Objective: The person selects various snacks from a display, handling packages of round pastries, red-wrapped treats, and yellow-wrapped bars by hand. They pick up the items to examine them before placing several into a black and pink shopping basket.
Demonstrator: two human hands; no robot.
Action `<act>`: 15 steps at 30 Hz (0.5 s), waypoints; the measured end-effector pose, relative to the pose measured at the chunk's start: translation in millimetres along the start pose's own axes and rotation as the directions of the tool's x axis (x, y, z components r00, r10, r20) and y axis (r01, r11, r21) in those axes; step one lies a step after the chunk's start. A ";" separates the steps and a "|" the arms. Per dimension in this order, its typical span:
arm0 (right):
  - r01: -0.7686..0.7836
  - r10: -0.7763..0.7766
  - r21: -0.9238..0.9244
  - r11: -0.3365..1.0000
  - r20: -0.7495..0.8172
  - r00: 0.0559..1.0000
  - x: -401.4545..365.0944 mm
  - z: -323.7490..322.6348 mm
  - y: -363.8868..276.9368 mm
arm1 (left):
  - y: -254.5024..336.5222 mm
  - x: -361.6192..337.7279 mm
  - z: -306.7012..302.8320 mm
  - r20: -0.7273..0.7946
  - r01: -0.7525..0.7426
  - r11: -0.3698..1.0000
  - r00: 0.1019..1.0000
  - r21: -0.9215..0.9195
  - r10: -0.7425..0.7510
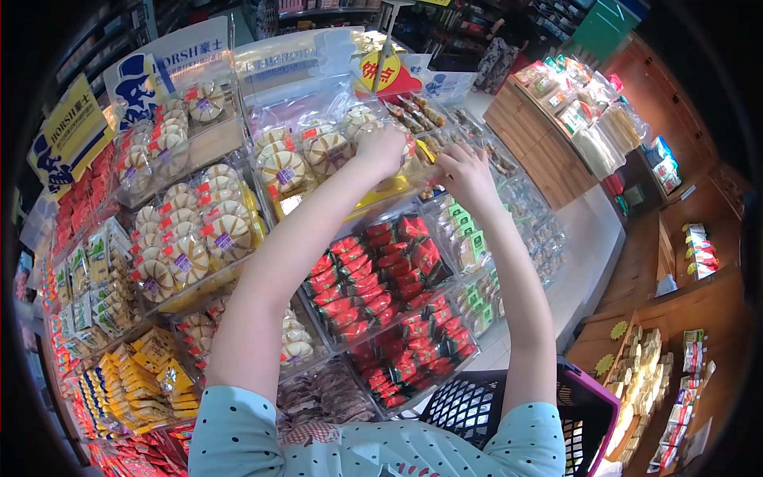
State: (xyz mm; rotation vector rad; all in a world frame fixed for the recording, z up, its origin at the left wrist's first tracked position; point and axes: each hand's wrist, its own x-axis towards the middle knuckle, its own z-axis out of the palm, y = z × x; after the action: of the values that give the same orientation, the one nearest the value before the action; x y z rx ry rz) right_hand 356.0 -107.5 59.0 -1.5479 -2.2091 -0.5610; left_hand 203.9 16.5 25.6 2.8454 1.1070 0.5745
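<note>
Shop interior: a tiered rack of clear bins (238,274) fills the view, with wooden counters (540,143) to the right. Both arms reach up to the bin of round wrapped pastries (306,159) in the upper middle of the rack. The left hand (383,151) is curled shut at that bin's right front corner. The right hand (465,169), just beside it, has its fingers bent inward. Whether either hand holds a packet cannot be told. Below the pastries lie red packets (373,294), and to the right green-labelled packets (465,238). At upper left, a blue-and-white sign (171,67) and a yellow sign (70,131) both read "HORSH". A red-and-yellow tag (385,75) carries Chinese characters. At the bottom is a black basket with a magenta rim (598,391).
</note>
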 end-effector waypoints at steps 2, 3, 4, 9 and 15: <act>-0.008 0.008 -0.009 1.000 -0.029 1.000 -7.2 -7.0 0.5 | 8.2 -2.1 7.2 -0.088 0.019 0.995 0.996 0.100 -0.010; -0.015 0.015 -0.005 1.000 -0.038 0.999 -9.8 -9.0 1.0 | 14.3 -2.8 8.6 -0.094 0.018 0.995 0.996 0.101 -0.009; -0.019 0.019 0.001 1.000 -0.048 0.999 -11.8 -12.0 0.9 | 21.6 -3.0 9.4 -0.098 0.002 0.995 0.995 0.098 0.008; -0.105 0.100 -0.037 0.994 -0.110 0.989 -17.9 -25.4 -3.6 | 21.5 -7.8 17.0 -0.156 -0.057 0.994 0.985 0.088 0.071; -0.205 0.238 0.199 0.958 -0.162 0.958 5.9 -39.3 -20.9 | -10.5 -64.6 -99.9 -0.308 0.099 0.985 0.941 -0.142 -0.139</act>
State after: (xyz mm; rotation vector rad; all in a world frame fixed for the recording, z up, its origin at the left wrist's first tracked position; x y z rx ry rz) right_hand 337.5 -130.0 93.2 -1.5556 -1.8626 -0.4047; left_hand 118.3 -28.3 95.8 2.6176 1.2249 1.0794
